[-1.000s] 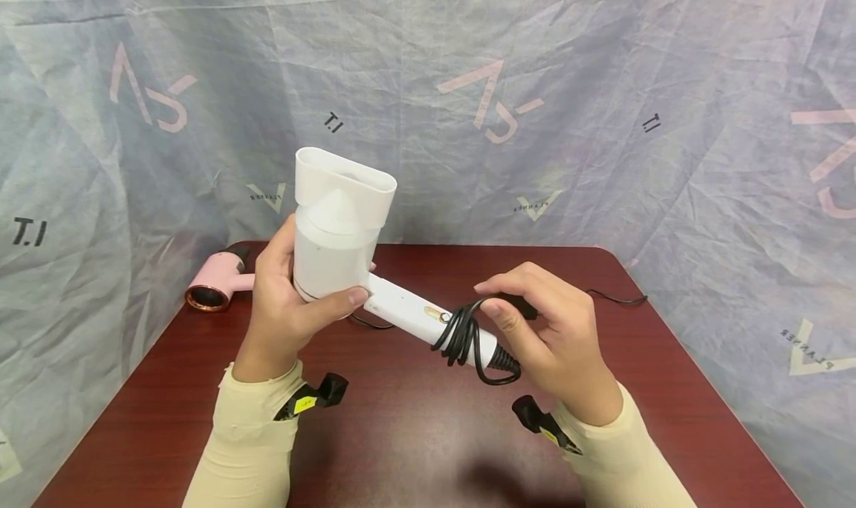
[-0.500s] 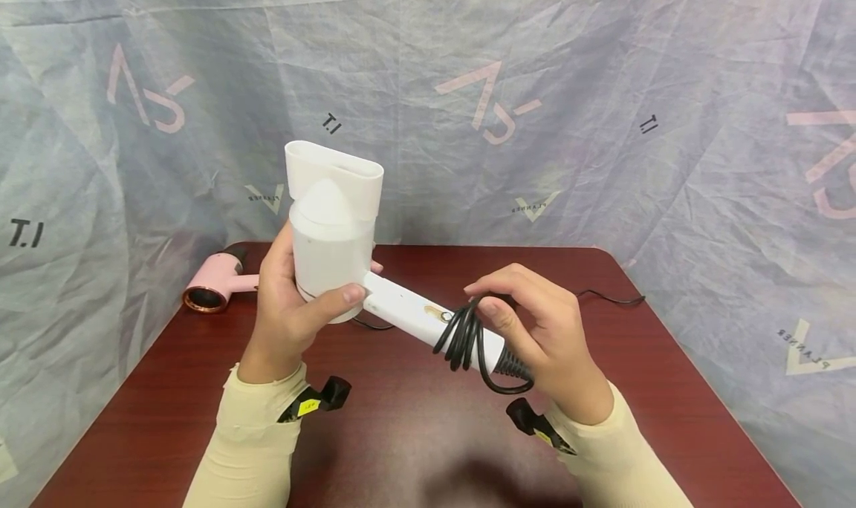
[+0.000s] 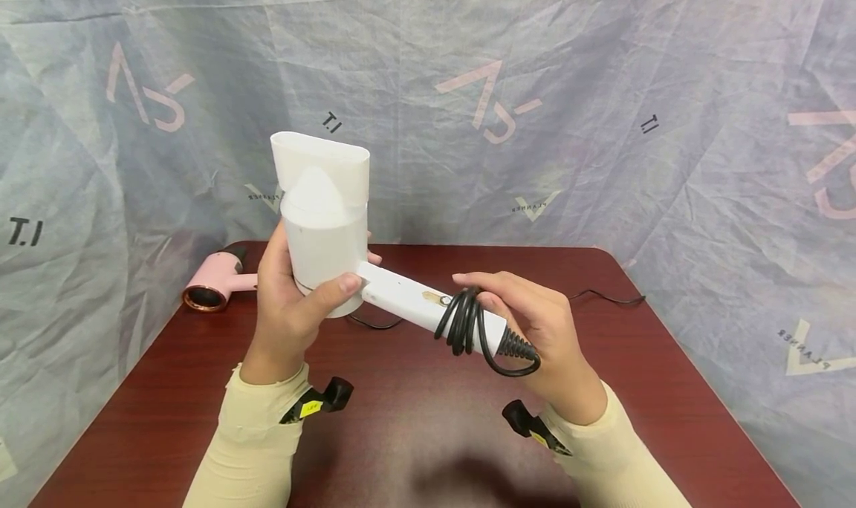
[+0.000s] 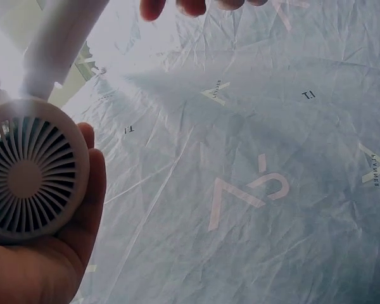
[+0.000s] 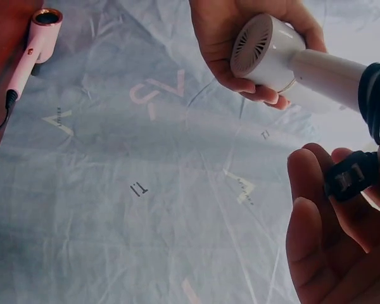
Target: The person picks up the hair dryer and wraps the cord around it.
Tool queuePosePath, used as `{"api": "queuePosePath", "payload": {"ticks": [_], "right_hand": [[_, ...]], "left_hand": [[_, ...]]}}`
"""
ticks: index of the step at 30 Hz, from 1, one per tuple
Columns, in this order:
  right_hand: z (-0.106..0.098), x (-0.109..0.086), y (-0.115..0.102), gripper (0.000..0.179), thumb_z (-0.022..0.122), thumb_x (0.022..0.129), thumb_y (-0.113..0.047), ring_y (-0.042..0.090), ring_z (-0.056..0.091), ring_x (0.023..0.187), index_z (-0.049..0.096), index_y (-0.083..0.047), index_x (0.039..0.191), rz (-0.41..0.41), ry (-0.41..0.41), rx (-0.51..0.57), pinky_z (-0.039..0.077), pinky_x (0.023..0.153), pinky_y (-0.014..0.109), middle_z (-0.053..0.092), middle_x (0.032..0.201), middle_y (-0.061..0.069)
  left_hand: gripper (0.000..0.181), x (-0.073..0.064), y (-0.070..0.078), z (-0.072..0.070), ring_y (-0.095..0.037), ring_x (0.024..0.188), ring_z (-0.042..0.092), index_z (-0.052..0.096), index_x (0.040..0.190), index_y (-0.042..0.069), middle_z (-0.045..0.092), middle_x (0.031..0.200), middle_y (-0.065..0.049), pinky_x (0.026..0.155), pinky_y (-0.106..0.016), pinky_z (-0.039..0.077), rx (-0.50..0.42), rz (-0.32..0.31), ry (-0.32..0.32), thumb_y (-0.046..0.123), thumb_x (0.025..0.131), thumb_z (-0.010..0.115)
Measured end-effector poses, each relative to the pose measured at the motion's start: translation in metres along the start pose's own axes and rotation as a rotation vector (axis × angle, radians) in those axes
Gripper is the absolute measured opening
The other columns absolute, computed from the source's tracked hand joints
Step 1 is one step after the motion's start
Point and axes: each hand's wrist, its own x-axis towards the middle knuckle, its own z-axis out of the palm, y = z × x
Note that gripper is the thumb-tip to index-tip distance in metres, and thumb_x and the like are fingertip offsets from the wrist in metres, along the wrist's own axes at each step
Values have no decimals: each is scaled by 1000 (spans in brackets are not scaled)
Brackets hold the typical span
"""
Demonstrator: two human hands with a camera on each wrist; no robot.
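Note:
My left hand (image 3: 284, 326) grips the barrel of a white hair dryer (image 3: 324, 244), held above the table with its flat nozzle (image 3: 321, 163) pointing up. The handle slopes down to the right, a black power cord (image 3: 461, 321) wound round its lower end. In the left wrist view the round rear grille (image 4: 31, 177) shows, with fingers round the barrel. At the handle's end is my right hand (image 3: 551, 337), thumb and forefinger at the cord. From the right wrist, a black plug (image 5: 351, 177) with metal prongs appears held among its fingers; the head view hides it.
A pink hair dryer (image 3: 217, 276) lies at the back left of the dark red table (image 3: 401, 434). A thin black cord (image 3: 605, 298) trails at the back right. A printed grey cloth (image 3: 414, 62) hangs behind and at the sides.
The white hair dryer has moved up and slightly left, its nozzle opening turning away from view. My right hand has shifted left along the handle, and the plug has gone out of the head view.

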Motion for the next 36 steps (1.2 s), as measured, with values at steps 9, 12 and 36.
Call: {"api": "queuePosePath", "payload": {"ticks": [9, 12, 36], "right_hand": [[2, -3, -3, 45, 54, 108, -26, 14, 70, 109, 62, 9, 134, 10, -12, 33, 54, 98, 23, 70, 130, 20], [4, -5, -4, 42, 59, 103, -14, 11, 69, 100, 59, 10, 137, 28, -14, 51, 54, 94, 21, 71, 129, 16], [8, -4, 2, 69, 67, 90, 7, 17, 74, 77, 38, 8, 153, 97, 68, 28, 60, 79, 22, 75, 94, 12]], "left_hand": [[56, 0, -1, 2, -36, 90, 73, 55, 130, -7, 66, 109, -22, 79, -41, 64, 2, 2, 133, -12, 75, 63], [56, -1, -1, 3, -35, 96, 72, 55, 131, -6, 66, 111, -20, 80, -39, 63, 24, -3, 153, -12, 76, 63], [54, 2, -2, 13, -30, 98, 62, 56, 132, -2, 63, 109, -16, 84, -36, 56, 107, 26, 288, -7, 81, 72]]}}
